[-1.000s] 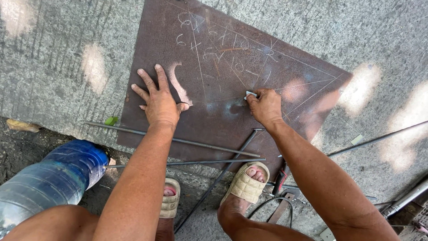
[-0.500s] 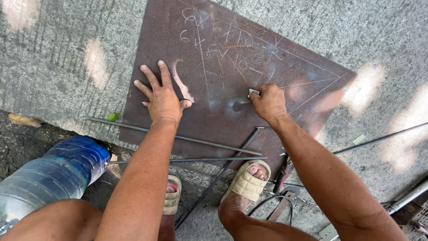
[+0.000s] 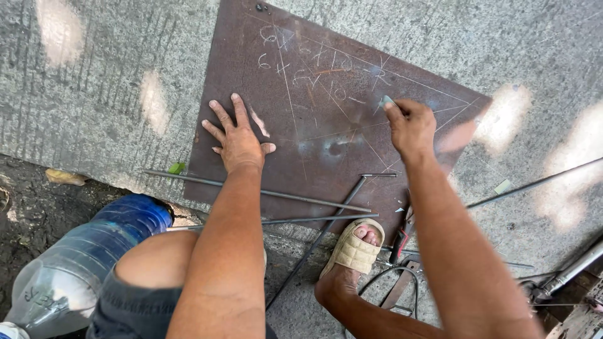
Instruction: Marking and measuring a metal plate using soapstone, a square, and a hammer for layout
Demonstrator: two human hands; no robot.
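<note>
A rusty brown metal sheet (image 3: 314,81) lies flat on the concrete, covered with chalk lines and scribbles. My left hand (image 3: 237,137) presses flat on its left part, fingers spread. Over the sheet's right side, my right hand (image 3: 409,125) pinches a small pale piece of chalk (image 3: 386,100) with its tip on the sheet near a chalk line.
Thin steel rods (image 3: 264,192) lie across the sheet's near edge. My sandalled foot (image 3: 355,251) rests below it, beside pliers with red handles (image 3: 402,235) and a black cable. A big blue-capped water jug (image 3: 81,263) lies at lower left. A metal pipe (image 3: 571,267) sits at right.
My right hand has moved up and to the right along the sheet with the chalk. The left hand stays pressed in place.
</note>
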